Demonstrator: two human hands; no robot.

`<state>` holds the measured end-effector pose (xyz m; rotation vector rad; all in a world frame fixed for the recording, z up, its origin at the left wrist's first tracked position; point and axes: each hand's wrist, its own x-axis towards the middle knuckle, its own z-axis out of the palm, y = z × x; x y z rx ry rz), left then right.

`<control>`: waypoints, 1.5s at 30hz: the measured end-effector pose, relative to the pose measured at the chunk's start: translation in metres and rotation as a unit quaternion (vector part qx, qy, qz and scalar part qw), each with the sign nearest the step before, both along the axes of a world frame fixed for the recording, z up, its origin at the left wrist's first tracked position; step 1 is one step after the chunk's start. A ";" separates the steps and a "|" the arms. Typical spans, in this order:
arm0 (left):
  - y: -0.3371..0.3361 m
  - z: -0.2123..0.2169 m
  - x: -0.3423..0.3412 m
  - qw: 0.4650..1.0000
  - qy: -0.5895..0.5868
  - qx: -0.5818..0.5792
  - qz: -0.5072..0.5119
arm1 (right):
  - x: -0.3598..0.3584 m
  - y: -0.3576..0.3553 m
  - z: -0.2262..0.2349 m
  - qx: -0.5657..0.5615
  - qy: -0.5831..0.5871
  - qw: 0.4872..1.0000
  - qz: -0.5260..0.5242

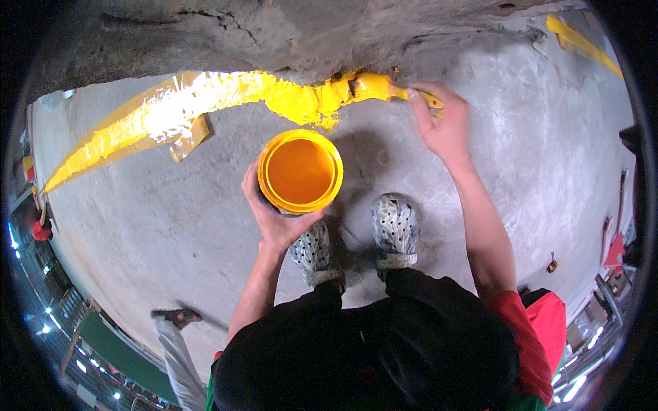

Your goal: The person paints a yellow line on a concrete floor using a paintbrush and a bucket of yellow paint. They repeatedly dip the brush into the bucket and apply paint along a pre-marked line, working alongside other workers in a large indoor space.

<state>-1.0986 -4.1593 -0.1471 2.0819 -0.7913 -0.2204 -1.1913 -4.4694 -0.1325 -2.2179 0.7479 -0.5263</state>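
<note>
Right hand (442, 127) grips paintbrush (384, 88) — long axis horizontal, bristles pointing left onto the yellow stripe (205, 99). Left hand (274, 212) clasps 1 paint bucket (300, 171), just below the stripe.

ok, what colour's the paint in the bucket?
Orange-yellow paint in a yellow-rimmed bucket held by the left hand; head view.

Concrete floor (171, 226) rough, matt; yellow paint stripe (205, 96) wet, glossy; plastic paint bucket (300, 171) smooth; perforated shoes (395, 229) rubbery.
</note>
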 end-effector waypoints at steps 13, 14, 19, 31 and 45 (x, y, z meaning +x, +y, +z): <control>-0.002 0.000 -0.002 0.999 0.026 -0.027 -0.001 | 0.004 -0.017 0.000 -0.023 0.007 1.000 0.020; -0.002 0.000 -0.002 0.999 0.030 -0.015 0.000 | 0.007 -0.018 0.002 0.019 0.034 0.997 0.062; 0.001 0.000 -0.003 1.000 0.019 -0.013 0.005 | 0.010 -0.047 0.022 -0.090 0.015 0.996 -0.011; -0.002 -0.004 -0.004 0.997 0.052 -0.060 0.016 | 0.004 -0.018 0.001 0.006 -0.006 1.000 -0.022; -0.001 0.000 -0.005 0.997 0.059 -0.050 0.027 | -0.007 -0.042 -0.009 -0.082 0.027 0.996 -0.020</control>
